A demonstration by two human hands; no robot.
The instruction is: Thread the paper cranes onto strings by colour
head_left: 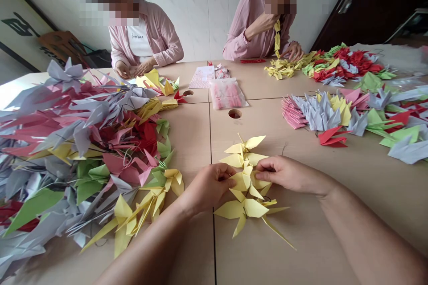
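A string of yellow paper cranes [246, 182] lies on the wooden table [334, 231] in front of me. My left hand [209, 185] is curled, its fingers pinching a yellow crane in the middle of the string. From the right, my right hand [289, 173] pinches the same cluster of cranes with closed fingers. More yellow cranes of the string spread above and below the hands.
A big heap of grey, pink, red, green and yellow cranes [76, 151] fills the left. More crane piles [354, 111] lie at the right. A plastic bag [228, 94] sits mid-table beside a cable hole [234, 114]. Two people in pink shirts sit opposite, handling cranes.
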